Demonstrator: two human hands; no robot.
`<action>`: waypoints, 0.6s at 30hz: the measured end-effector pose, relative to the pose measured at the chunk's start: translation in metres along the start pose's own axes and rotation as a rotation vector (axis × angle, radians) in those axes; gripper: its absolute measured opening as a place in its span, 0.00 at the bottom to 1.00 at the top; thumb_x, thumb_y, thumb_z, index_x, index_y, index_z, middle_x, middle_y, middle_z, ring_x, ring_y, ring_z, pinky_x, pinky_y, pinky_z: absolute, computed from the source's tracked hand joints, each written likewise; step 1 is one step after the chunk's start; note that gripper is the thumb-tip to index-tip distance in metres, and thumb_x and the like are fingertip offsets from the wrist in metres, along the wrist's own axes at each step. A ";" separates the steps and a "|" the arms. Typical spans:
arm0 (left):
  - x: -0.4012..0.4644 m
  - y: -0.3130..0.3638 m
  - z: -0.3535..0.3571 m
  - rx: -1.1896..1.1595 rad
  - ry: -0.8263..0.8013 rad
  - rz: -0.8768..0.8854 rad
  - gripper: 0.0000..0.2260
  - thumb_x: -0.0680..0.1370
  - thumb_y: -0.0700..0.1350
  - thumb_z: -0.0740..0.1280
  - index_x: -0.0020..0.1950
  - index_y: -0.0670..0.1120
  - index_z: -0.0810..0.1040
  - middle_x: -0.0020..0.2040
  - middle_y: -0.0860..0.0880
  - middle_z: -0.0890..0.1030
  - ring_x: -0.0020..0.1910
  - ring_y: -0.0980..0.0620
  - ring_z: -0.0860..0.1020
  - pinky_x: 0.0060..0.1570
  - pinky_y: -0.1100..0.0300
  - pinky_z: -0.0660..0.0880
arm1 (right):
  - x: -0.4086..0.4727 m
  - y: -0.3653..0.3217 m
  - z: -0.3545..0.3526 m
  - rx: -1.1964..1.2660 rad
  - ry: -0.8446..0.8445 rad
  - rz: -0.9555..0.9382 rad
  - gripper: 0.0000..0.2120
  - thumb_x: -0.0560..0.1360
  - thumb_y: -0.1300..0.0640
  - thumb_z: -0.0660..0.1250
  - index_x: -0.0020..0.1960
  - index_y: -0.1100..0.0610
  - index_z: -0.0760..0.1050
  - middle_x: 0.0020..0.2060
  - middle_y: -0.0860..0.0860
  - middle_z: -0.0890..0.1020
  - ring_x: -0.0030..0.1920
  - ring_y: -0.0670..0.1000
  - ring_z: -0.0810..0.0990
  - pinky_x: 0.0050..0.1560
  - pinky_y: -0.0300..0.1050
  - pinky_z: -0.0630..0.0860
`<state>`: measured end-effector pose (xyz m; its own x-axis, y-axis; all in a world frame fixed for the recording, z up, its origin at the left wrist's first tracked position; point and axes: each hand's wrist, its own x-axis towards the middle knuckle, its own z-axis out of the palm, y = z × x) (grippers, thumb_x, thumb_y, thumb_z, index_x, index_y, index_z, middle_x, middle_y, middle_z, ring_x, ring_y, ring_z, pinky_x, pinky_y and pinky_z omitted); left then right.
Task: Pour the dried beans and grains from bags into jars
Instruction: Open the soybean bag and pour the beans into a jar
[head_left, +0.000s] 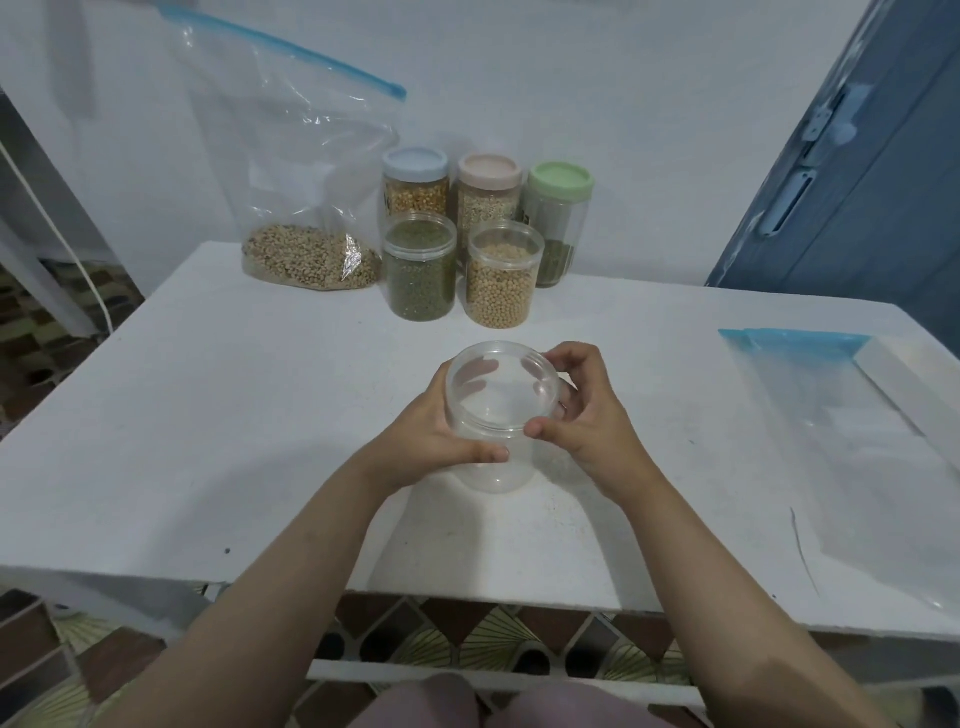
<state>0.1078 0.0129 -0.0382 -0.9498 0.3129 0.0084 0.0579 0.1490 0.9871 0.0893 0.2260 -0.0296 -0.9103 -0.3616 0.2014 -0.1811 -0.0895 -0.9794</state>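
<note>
White table against white wall; patterned floor tiles below.

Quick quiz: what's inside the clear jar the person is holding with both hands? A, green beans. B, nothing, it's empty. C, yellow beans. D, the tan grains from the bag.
B: the clear jar gripped by the left hand and right hand shows only the white table through it.

White table, top scuffed and lightly speckled, a thin dark scratch near its right front edge. White wall directly behind it. Blue door at far right, pale hinge and latch fittings on its edge. White cord hangs down at left. Floor below in patterned brown, dark and pale green tiles.
</note>
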 end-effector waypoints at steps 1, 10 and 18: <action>0.001 0.001 -0.003 0.003 -0.023 -0.008 0.45 0.60 0.50 0.81 0.73 0.56 0.64 0.72 0.56 0.69 0.72 0.61 0.67 0.71 0.58 0.66 | 0.000 0.000 -0.002 0.025 -0.002 0.029 0.37 0.58 0.55 0.82 0.62 0.56 0.67 0.57 0.49 0.75 0.57 0.45 0.80 0.53 0.38 0.76; 0.002 0.005 -0.013 0.016 -0.122 -0.078 0.46 0.61 0.50 0.81 0.74 0.59 0.62 0.71 0.63 0.69 0.71 0.62 0.67 0.69 0.47 0.70 | -0.008 -0.002 0.002 -0.099 0.025 0.059 0.42 0.69 0.33 0.70 0.77 0.46 0.60 0.73 0.48 0.70 0.71 0.46 0.71 0.66 0.40 0.72; 0.001 0.004 -0.010 -0.019 -0.108 -0.069 0.43 0.61 0.51 0.80 0.70 0.63 0.63 0.72 0.62 0.68 0.71 0.62 0.67 0.70 0.47 0.70 | -0.012 -0.003 0.000 -0.123 0.142 0.048 0.26 0.78 0.47 0.64 0.74 0.45 0.65 0.70 0.48 0.72 0.67 0.45 0.76 0.70 0.58 0.70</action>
<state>0.1039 0.0049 -0.0322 -0.9125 0.4021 -0.0756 -0.0131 0.1560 0.9877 0.1008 0.2307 -0.0293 -0.9609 -0.2271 0.1584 -0.1721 0.0417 -0.9842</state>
